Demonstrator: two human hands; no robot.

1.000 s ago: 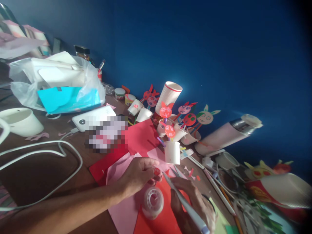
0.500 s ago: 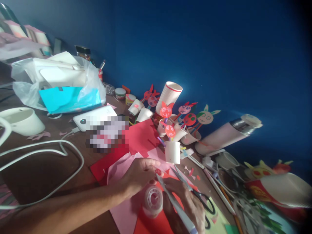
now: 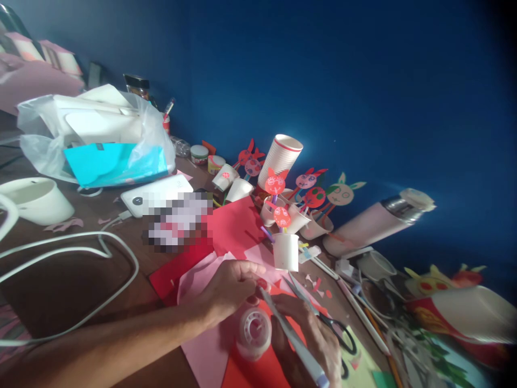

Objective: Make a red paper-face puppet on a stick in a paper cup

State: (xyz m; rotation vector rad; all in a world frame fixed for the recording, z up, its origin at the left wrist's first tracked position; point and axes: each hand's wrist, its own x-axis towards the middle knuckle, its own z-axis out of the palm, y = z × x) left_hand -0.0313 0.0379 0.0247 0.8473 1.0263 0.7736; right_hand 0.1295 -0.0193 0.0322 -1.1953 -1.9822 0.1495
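The left hand (image 3: pixel 230 288) is pinching a small red paper disc (image 3: pixel 262 283) at its fingertips; the right hand (image 3: pixel 317 345) is gripping a slim white pen (image 3: pixel 293 337), its long axis slanting up-left, tip just beside the disc; a clear tape roll (image 3: pixel 253 333) is sitting between the hands.

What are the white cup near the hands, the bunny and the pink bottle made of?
The cup looks like white paper: matte, with a rolled rim. The bunny seems flat paper or card, with drawn lines. The bottle looks smooth and coated, maybe painted metal, with a shiny steel-like band.
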